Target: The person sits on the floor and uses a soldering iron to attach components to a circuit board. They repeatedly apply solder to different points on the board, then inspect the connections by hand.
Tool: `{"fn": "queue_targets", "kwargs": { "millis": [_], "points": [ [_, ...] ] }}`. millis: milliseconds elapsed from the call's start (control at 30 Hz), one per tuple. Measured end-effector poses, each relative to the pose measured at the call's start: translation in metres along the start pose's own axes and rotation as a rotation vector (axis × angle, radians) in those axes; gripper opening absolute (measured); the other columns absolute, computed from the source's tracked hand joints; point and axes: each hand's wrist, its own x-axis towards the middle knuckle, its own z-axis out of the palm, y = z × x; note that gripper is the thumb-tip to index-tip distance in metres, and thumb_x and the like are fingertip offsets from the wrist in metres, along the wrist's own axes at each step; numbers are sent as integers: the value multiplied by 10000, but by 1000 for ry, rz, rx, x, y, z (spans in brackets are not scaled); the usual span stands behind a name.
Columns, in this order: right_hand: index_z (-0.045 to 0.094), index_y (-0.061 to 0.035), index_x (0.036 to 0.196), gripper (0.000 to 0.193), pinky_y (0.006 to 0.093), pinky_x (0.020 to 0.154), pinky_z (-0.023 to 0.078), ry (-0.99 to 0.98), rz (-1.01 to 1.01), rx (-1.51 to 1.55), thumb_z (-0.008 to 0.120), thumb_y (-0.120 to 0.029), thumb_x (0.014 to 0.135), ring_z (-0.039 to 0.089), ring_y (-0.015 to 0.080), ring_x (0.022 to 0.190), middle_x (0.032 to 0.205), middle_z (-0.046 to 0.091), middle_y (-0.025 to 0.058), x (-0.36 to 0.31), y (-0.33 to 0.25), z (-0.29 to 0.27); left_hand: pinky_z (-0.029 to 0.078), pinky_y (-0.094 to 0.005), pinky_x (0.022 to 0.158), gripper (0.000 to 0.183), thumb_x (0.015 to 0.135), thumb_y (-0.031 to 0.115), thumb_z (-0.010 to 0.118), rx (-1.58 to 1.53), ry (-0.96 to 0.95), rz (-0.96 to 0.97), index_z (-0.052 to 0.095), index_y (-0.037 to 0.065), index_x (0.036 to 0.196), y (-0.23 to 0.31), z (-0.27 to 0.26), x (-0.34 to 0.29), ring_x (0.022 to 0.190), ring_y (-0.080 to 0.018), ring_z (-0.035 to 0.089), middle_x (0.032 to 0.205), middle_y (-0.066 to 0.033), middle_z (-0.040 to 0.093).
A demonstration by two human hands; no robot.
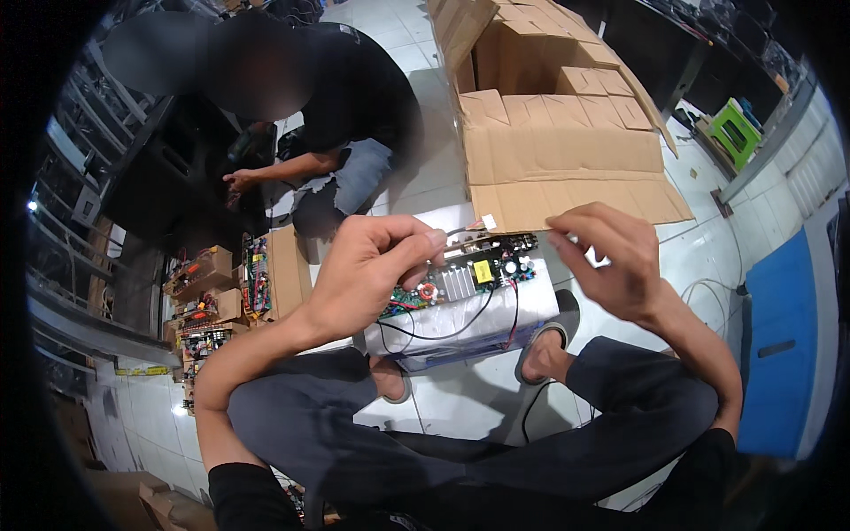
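My left hand (376, 270) pinches a thin cable (459, 232) between thumb and forefinger, over the board. A small white plug (489, 221) sits on the cable's free end. To the right, my right hand (615, 257) is raised with thumb and forefinger drawn together; whatever lies between them is too small to make out. Between and below my hands is a green circuit board (434, 299) with a silver heatsink (459, 283), a yellow transformer (482, 272) and a copper coil. The board rests on a white foam block (531, 305), partly hidden by my left hand.
A large open cardboard box (567, 159) stands just beyond the foam block. At far left, a person (354, 97) sits by a black cabinet (146, 168). More circuit boards (257, 274) lie at left. A blue bin (779, 345) and green stool (735, 133) are at right.
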Motion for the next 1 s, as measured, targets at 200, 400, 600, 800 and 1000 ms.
{"fn": "queue_targets", "kwargs": {
  "millis": [200, 400, 600, 800, 1000],
  "points": [
    [729, 2, 946, 240, 282, 548, 524, 58, -165, 46, 795, 50, 721, 666, 200, 667, 861, 683, 121, 20, -17, 14, 359, -221, 559, 295, 981, 182, 600, -13, -14, 8, 664, -37, 795, 0, -2, 1, 595, -31, 451, 620, 24, 541],
    [732, -2, 969, 270, 273, 519, 510, 47, -179, 25, 798, 53, 713, 640, 191, 643, 892, 668, 121, 25, -16, 20, 361, -224, 560, 297, 987, 192, 599, -4, -30, 1, 670, -33, 808, -2, -2, 1, 602, -36, 469, 655, 13, 565],
    [733, -11, 977, 303, 271, 496, 488, 9, -219, -23, 802, 54, 689, 620, 177, 615, 886, 665, 108, 25, -16, 19, 363, -218, 572, 272, 999, 162, 588, 48, -61, -20, 668, -54, 855, -2, -4, 0, 622, -44, 478, 725, -9, 591],
    [725, 1, 941, 279, 277, 510, 487, 2, -262, -70, 803, 42, 677, 629, 178, 635, 884, 664, 102, 25, -18, 19, 367, -215, 576, 275, 1001, 157, 580, 75, -71, -22, 671, -61, 861, -3, -3, 0, 629, -38, 478, 722, -3, 589],
    [668, -29, 946, 352, 298, 527, 461, 100, -299, 9, 741, 53, 612, 614, 200, 699, 893, 668, 74, 26, -15, 24, 364, -211, 572, 271, 1000, 155, 583, 58, -88, -23, 675, -62, 866, -3, -2, 1, 627, -32, 470, 713, 5, 584]
  ]
}}
